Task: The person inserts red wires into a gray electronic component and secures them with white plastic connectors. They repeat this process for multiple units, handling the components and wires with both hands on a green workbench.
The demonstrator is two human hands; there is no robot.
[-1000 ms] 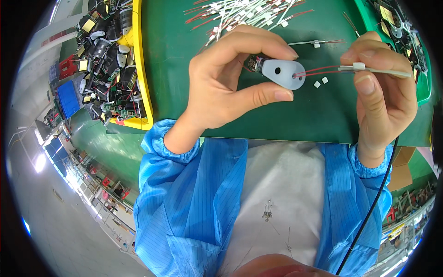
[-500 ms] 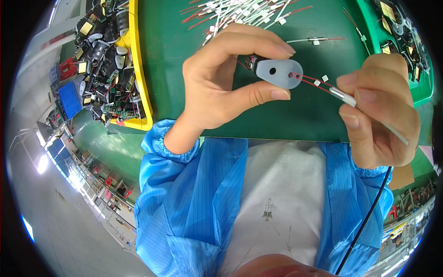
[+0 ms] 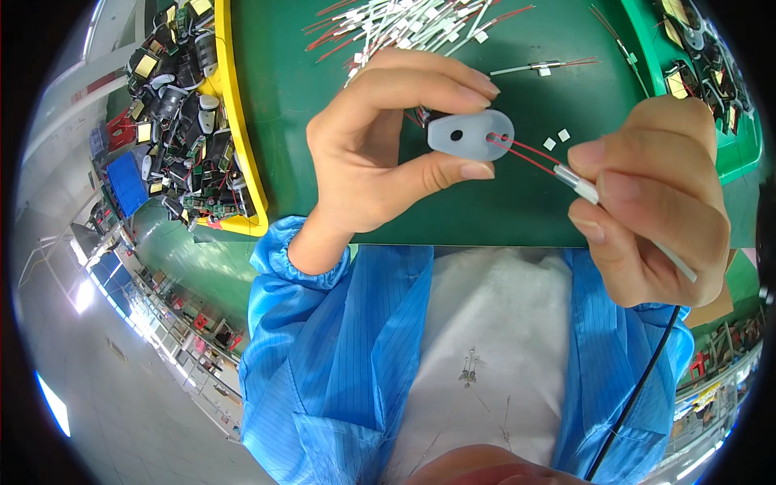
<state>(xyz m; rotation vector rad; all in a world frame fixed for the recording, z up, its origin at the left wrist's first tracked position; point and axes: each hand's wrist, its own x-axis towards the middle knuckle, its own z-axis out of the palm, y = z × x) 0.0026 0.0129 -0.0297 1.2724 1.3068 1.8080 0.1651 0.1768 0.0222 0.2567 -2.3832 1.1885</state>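
Between thumb and fingers, my left hand (image 3: pixel 376 145) grips a small grey oval plastic housing (image 3: pixel 475 136). A dark hole and smaller openings show on its face, and dark electronics with red wires stick out at its back end, partly behind my fingers. My right hand (image 3: pixel 655 194) pinches a thin white cable (image 3: pixel 576 183) with a silver collar. Two red wires (image 3: pixel 533 155) run from that collar to the small openings at the housing's right end; whether their tips are inside is too small to tell. Two small white squares (image 3: pixel 557 141) lie on the green table beyond the wires.
A heap of similar white cables with red wires (image 3: pixel 420 28) lies at the table's far side, with single ones (image 3: pixel 543 67) to its right. A yellow bin (image 3: pixel 246 162) of assembled electronic parts stands left, a green bin (image 3: pixel 744 162) with similar parts right.
Both hands have shifted slightly left, carrying the housing and cable. My right hand has dropped a little toward me, and the red wires now slant more steeply.
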